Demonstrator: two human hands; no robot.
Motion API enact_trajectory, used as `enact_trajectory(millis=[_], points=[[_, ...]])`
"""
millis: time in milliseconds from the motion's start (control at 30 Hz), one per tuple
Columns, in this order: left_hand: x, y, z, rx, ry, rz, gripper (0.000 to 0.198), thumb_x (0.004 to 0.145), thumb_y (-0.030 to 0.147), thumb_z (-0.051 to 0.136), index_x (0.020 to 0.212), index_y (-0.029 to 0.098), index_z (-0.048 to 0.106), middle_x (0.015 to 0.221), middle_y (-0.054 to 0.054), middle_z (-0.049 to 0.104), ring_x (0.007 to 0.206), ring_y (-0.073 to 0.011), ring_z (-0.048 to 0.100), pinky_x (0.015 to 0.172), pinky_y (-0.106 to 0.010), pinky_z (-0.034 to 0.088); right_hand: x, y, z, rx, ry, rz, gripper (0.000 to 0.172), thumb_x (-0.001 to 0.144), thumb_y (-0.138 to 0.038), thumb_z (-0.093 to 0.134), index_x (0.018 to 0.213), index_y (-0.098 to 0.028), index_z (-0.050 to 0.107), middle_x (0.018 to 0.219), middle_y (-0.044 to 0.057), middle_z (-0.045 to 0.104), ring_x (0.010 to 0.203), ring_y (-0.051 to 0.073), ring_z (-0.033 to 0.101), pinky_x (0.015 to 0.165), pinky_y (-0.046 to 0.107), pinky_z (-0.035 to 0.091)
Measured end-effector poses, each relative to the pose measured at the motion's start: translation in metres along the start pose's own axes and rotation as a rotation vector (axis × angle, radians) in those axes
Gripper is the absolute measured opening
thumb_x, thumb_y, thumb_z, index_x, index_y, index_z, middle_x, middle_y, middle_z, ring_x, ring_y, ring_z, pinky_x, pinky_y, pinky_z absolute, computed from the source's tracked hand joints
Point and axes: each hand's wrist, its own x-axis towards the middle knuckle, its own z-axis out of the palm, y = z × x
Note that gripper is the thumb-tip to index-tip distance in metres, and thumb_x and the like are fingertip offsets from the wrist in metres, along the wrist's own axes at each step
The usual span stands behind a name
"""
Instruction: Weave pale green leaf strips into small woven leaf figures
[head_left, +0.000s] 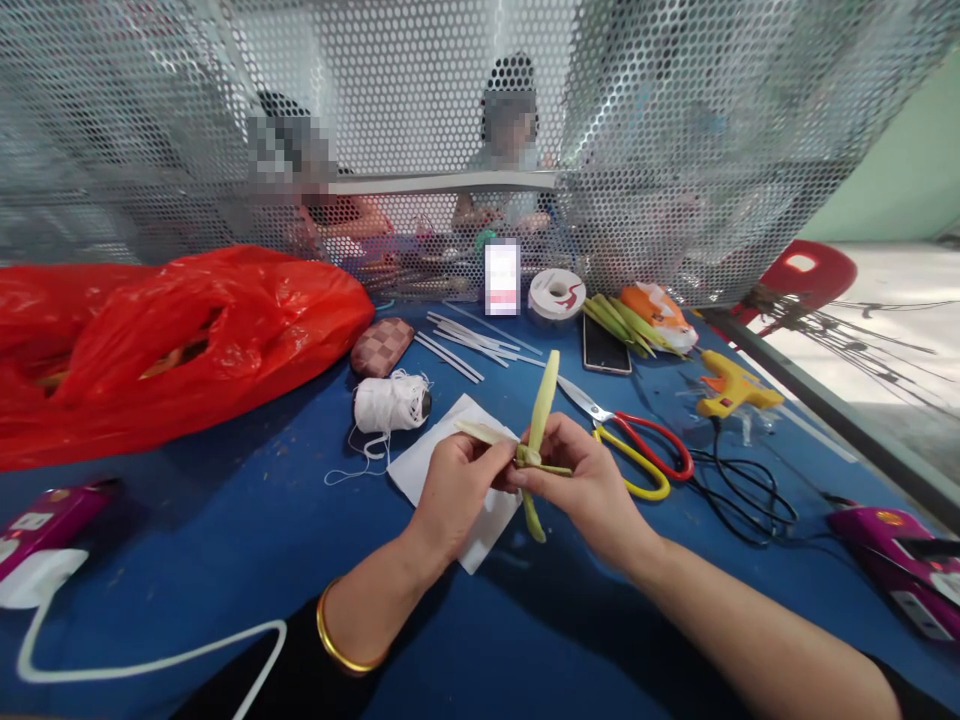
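Pale green leaf strips (544, 395) — probably light, thin, pliant, yet liable to crease or split — are held crossed above the blue table (225, 520), near centre. The left hand (454, 490) and right hand (592, 490) both pinch the crossing — the best place to grip.

Head cam, faces fwd & down, close over blue table (225, 520), mesh screen (675, 150) ahead

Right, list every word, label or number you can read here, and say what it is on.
Nothing can be read.
The upright card: blurred out.
The tape roll: a red mark, not legible.
The white label on the purple device: too small.
The leaf strips in the left hand and right hand: no print.
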Motion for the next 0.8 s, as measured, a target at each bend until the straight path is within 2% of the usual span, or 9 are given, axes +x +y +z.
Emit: enact_trajectory(millis=[133,300,400,600,800], points=[[-0.001,-0.002,-0.002,-0.031,-0.088,0.003,0.026,0.076,0.037,0.068,0.065,0.015,0.06,0.062,-0.001,0.063,0.055,-0.0124,0.058,0.054,-0.024,0.049,-0.002,-0.001,0.001,0.063,0.013,0.053,0.024,0.071,-0.024,0.081,0.077,-0.02,0.059,0.064,-0.006,0.062,0.058,0.009,0.058,0.058,0.023,0.047],[-0.002,-0.005,-0.001,0.002,-0.157,0.042,0.04,0.083,0.049,0.064,0.061,0.016,0.056,0.05,0.003,0.051,0.047,-0.0094,0.049,0.048,-0.021,0.041,-0.004,-0.001,0.001,0.16,-0.125,0.142,0.019,0.075,-0.021,0.076,0.086,-0.02,0.059,0.069,-0.001,0.069,0.06,0.013,0.063,0.062,0.027,0.05],[-0.002,-0.009,0.0,-0.048,-0.169,0.049,0.042,0.084,0.05,0.064,0.06,0.017,0.053,0.05,0.004,0.048,0.048,-0.0094,0.049,0.049,-0.021,0.039,-0.005,-0.001,0.001,0.212,-0.124,0.177,0.019,0.075,-0.018,0.074,0.086,-0.02,0.059,0.069,0.0,0.07,0.06,0.013,0.064,0.063,0.027,0.05],[0.001,-0.016,0.002,-0.264,-0.194,-0.096,0.036,0.08,0.049,0.07,0.072,0.016,0.059,0.046,0.009,0.036,0.043,-0.0068,0.042,0.05,-0.021,0.039,-0.005,-0.006,0.002,0.312,-0.088,0.255,0.021,0.07,-0.015,0.074,0.079,-0.02,0.056,0.065,-0.001,0.069,0.059,0.015,0.068,0.061,0.025,0.051],[0.001,-0.016,0.002,-0.403,-0.17,-0.21,0.029,0.079,0.041,0.072,0.075,0.015,0.06,0.044,0.011,0.035,0.038,-0.0049,0.037,0.053,-0.023,0.045,-0.005,-0.008,0.003,0.345,-0.032,0.287,0.025,0.064,-0.015,0.077,0.076,-0.02,0.055,0.063,-0.005,0.065,0.054,0.014,0.068,0.055,0.023,0.049]])
